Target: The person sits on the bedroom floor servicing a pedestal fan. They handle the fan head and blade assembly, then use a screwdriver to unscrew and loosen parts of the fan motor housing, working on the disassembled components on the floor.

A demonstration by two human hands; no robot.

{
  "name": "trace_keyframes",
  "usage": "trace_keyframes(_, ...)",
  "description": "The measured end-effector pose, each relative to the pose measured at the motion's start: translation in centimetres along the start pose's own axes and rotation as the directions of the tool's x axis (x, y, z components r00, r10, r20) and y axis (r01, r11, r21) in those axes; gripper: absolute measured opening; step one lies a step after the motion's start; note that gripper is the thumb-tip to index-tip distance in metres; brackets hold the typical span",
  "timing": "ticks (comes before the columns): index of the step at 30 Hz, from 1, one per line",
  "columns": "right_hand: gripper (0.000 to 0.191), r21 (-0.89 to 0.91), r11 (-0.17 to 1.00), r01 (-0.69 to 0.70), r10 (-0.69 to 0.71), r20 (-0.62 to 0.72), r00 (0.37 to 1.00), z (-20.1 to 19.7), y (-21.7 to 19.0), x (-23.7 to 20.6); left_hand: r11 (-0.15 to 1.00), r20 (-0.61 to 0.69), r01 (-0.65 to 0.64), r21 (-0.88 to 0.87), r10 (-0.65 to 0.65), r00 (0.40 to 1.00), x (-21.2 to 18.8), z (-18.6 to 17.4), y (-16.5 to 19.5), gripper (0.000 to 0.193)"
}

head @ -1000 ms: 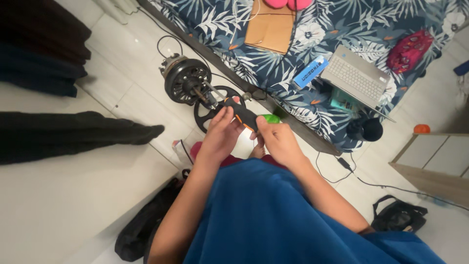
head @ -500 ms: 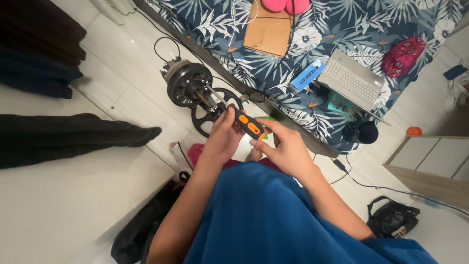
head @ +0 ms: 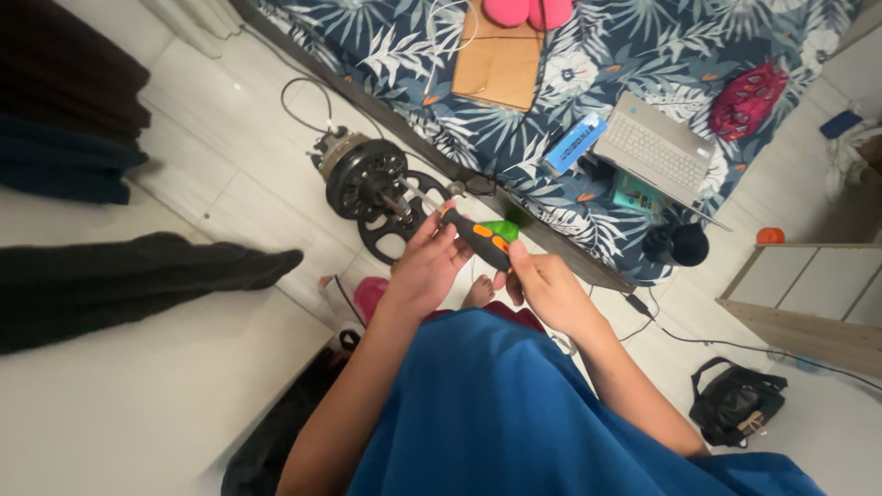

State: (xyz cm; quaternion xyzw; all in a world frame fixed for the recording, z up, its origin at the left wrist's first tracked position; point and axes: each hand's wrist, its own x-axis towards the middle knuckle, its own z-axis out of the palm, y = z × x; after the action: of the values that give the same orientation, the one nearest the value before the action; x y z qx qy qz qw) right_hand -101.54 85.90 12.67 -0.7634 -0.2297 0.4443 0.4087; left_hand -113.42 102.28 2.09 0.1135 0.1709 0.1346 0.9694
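Observation:
I hold a screwdriver (head: 479, 241) with a black and orange handle in front of me, above the floor. My left hand (head: 424, 268) grips its upper end, where the shaft leaves the handle. My right hand (head: 544, 287) holds the lower part of the handle, with a small green object (head: 503, 229) showing just above my thumb. Just beyond the tool lies a black electric motor (head: 366, 176) with a spoked wheel (head: 397, 226) on its shaft. My bare foot (head: 478, 292) shows below my hands.
A bed with a blue leaf-print cover (head: 643, 55) carries a laptop (head: 657, 156), a blue box (head: 575, 144), a brown cardboard piece (head: 501, 60) and a pink pillow (head: 746, 99). A black bag (head: 735, 404) and a cable lie at right, a black sleeve (head: 138, 276) at left.
The screwdriver has turned in my hands and my right hand has slid lower on the handle. The view has shifted slightly.

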Motion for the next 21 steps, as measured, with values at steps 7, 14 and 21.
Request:
trace_keyframes(7,0.045,-0.231,0.967,0.109,-0.136,-0.104,0.985,-0.1,-1.5,-1.6,0.997,-0.031,0.042,0.057,-0.041,0.999,0.5,-1.8,-1.2,0.034)
trace_keyframes(14,0.051,-0.174,0.984,0.036,-0.054,-0.101,0.993,1.2,0.9,-2.3,0.993,0.131,0.089,0.081,-0.099,0.986,0.1,-3.0,-1.0,0.029)
trace_keyframes(21,0.040,-0.264,0.962,0.064,-0.114,-0.179,0.977,2.3,2.3,-2.5,0.964,0.036,0.125,0.236,-0.137,0.990,-0.2,-3.2,0.4,0.042)
